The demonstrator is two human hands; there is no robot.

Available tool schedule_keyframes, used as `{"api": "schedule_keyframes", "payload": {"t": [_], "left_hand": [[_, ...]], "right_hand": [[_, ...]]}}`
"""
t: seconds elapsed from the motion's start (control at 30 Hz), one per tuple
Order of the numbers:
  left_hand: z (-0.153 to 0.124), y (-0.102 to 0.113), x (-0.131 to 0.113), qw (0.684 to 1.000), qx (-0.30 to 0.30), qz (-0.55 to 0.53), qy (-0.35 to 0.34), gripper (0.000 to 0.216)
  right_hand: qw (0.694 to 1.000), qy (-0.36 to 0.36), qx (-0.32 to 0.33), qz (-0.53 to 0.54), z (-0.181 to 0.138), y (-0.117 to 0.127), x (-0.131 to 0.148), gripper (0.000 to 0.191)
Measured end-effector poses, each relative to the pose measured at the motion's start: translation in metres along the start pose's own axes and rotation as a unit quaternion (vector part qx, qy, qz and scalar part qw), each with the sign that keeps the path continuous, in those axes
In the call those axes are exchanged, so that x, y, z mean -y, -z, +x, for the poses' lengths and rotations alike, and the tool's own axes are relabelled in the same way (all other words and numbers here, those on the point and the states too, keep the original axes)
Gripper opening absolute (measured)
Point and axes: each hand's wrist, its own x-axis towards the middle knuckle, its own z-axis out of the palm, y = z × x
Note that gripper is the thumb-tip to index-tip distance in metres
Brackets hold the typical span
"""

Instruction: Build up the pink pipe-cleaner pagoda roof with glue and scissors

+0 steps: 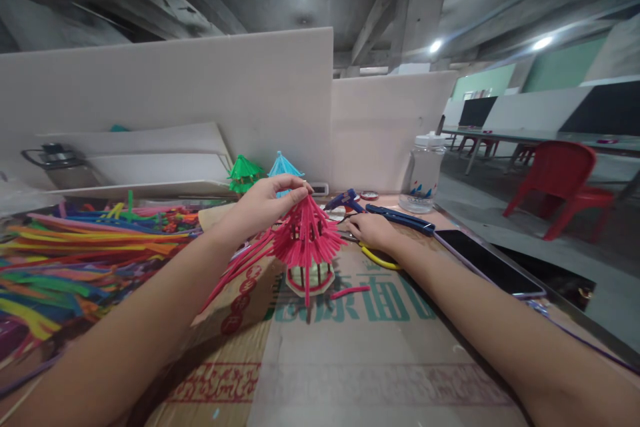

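A pink pavilion model [307, 240] made of fuzzy craft stems, with a two-tiered roof, stands on a pale many-sided base in the middle of the cardboard. My left hand [280, 195] pinches the peak of its roof between thumb and fingers. To the right, my right hand [371, 230] lies low over the table with curled fingers, and whatever they grip is hidden. Just beneath it is a hand tool with yellow handles [379, 259], partly covered by the hand. A short pink stem [350, 291] lies in front of the model.
Bundles of coloured craft stems [90, 240] cover the left side. Behind stand green [245, 172] and blue [285, 165] pavilion models. A blue glue gun [345, 199], a dark blue long tool [400, 218], a water bottle [424, 173] and a phone [487, 263] are at the right.
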Motion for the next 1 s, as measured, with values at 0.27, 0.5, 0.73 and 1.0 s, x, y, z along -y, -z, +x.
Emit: {"api": "schedule_keyframes", "payload": {"t": [0.27, 0.5, 0.73, 1.0], "left_hand": [[-0.001, 0.000, -0.002, 0.999, -0.011, 0.028, -0.025, 0.034], [0.000, 0.000, -0.001, 0.999, -0.009, 0.028, -0.025, 0.035], [0.000, -0.003, 0.000, 1.000, -0.002, -0.003, -0.018, 0.040], [-0.008, 0.006, 0.016, 1.000, 0.007, 0.025, -0.012, 0.040]], "right_hand": [[1.000, 0.000, 0.004, 0.001, 0.000, 0.001, 0.000, 0.045], [1.000, -0.004, 0.006, 0.001, -0.001, 0.001, 0.001, 0.046], [1.000, 0.002, 0.015, 0.009, -0.003, 0.004, 0.002, 0.044], [0.995, 0.063, 0.066, 0.030, -0.010, 0.033, 0.005, 0.030]]}}
